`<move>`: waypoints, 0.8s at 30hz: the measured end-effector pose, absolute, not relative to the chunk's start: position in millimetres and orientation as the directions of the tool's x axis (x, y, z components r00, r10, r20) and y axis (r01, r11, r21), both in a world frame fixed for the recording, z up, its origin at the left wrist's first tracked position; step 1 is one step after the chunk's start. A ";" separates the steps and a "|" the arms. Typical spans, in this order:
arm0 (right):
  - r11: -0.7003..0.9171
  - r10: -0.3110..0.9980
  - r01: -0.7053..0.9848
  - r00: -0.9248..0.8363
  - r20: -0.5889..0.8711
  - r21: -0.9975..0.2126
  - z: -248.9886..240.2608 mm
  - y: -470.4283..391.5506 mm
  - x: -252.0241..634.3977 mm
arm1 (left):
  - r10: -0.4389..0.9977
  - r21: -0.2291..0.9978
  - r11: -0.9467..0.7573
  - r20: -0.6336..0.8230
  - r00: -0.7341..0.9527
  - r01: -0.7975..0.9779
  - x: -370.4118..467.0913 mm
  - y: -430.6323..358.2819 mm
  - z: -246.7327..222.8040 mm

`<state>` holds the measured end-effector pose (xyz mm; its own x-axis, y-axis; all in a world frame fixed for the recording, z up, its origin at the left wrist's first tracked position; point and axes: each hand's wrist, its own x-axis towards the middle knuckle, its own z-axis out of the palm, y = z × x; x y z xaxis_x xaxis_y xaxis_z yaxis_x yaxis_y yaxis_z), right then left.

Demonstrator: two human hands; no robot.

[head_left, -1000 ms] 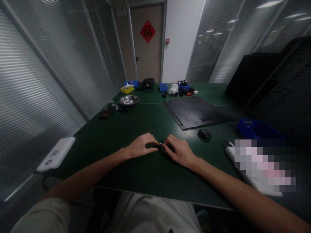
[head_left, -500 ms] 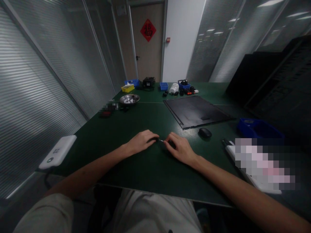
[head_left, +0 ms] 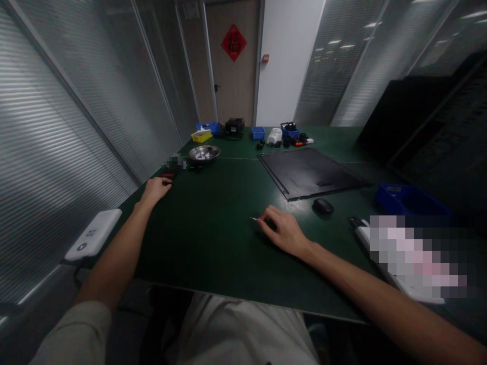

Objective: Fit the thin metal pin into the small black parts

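Observation:
My right hand [head_left: 283, 232] rests on the green table [head_left: 213, 238], closed around a thin metal-tipped tool [head_left: 253, 219]. Its slim shaft points left from my fingertips; the rest is hidden in my hand, so its exact kind does not show. At the table's left side, my left hand [head_left: 157, 189] is closed with fingertips bent down. Something dark shows beneath those fingers, too small and dim to name. Just beyond that hand lies a blurred-out black and red item [head_left: 173, 166]. A metal bowl [head_left: 204, 153] with small pieces in it stands farther back.
A black flat panel [head_left: 312, 172] lies at centre right, with a black mouse [head_left: 323, 206] before it. Blue bin [head_left: 413, 200] and white-edged item [head_left: 422, 294] are to the right. A white box with a display [head_left: 93, 235] sits left. Small bins and parts line the back.
My left hand has moved from beside the right hand, away from the metal tip, out to the far left near the black and red item. My right hand stays nearly in place, still holding the tool.

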<state>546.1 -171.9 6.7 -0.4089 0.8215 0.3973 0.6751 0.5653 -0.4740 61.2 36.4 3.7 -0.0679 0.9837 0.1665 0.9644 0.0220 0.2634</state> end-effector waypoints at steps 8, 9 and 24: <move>0.571 0.818 0.674 -0.418 0.395 -0.469 6.8 -171.2 546.7 | 0.963 0.324 0.112 0.197 -0.183 0.939 44.5 38.1 -1.1; 0.572 0.817 0.674 -0.417 0.399 -0.467 6.4 -171.1 546.6 | 0.959 0.326 0.117 0.208 -0.192 0.938 43.3 37.0 -2.0; 0.573 0.816 0.681 -0.422 0.394 -0.456 4.4 -170.1 546.9 | 0.958 0.070 0.081 0.269 -0.097 0.994 57.0 26.4 0.9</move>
